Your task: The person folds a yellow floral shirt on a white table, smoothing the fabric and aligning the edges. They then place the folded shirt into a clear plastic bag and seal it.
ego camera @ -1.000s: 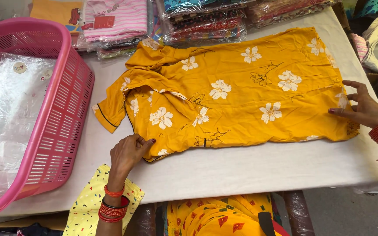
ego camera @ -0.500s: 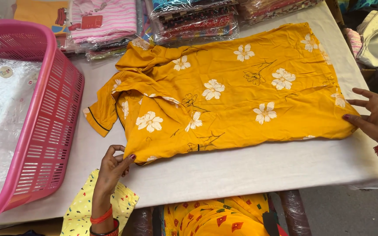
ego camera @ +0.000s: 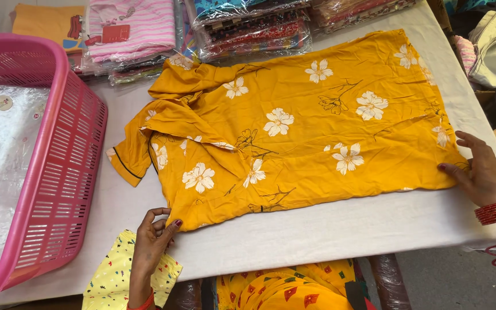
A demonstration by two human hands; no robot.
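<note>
Yellow garment point(ego camera: 294, 132) w/ white flowers lies flat across the white desk point(ego camera: 328, 229), folded roughly to a long rectangle, collar and short sleeve toward the left, hem toward the right. Its near edge runs parallel to the desk's front edge, leaving a bare white strip in between — open room there. Left of the sleeve there's a narrow bare gap, then the wall of a pink basket point(ego camera: 58, 166), which holds clear plastic bags point(ego camera: 1, 161). Far edge of the garment nearly touches a row of packed clothes in clear wrap point(ego camera: 248, 28); a pink striped folded piece point(ego camera: 127, 28) sits beside them at the back. Right end of the garment reaches close to the desk's right edge.

Left hand point(ego camera: 153, 241) sits at the near-left corner of the garment, fingers curled, thumb and fingertips right at the cloth's edge — can't tell if it's actually pinching the fabric. Below it, a pale yellow printed cloth point(ego camera: 124, 275) hangs off the desk front. Right hand point(ego camera: 480, 172) is open and flat, fingers spread, fingertips pressing on the garment's near-right corner; red bangles on the wrist.

Fabric is mustard-yellow, lightly creased, with a dark piped sleeve hem.
</note>
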